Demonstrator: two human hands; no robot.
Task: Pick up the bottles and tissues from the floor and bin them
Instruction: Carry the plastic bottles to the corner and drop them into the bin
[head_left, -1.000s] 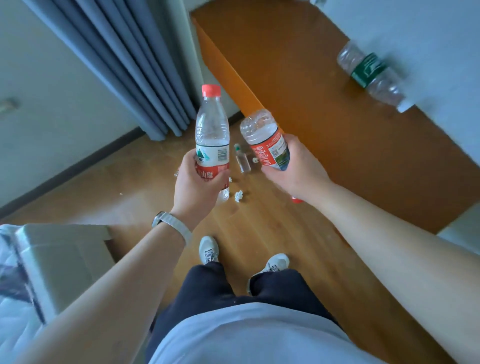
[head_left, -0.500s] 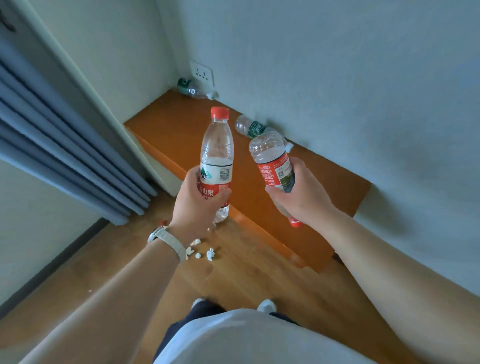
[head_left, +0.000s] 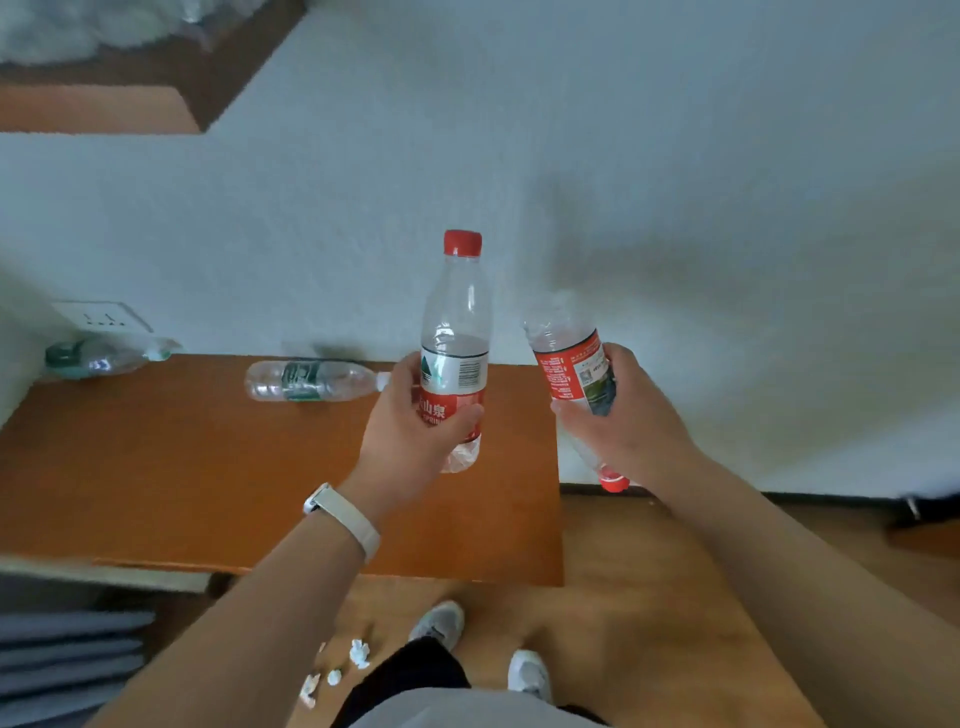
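Wood floor (head_left: 649, 597) below, orange bench (head_left: 182, 467) vs wall w/ 2 green-label bottles (head_left: 306, 381) lying flat. L hand (head_left: 410, 441) fingers wrap the upright red-cap bottle (head_left: 457, 332) at its label. R hand (head_left: 623, 431) fingers grip the 2nd bottle (head_left: 571, 364) upside down, cap low, prob. just as grabbed. Both held out front for carrying, no bin in view. Tissues (head_left: 358, 652) on floor by L shoe, not yet picked up

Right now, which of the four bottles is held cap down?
The red-label bottle in the right hand: its cap points floorward. The left hand holds its bottle cap up; both green-label bottles lie sideways on the orange surface.
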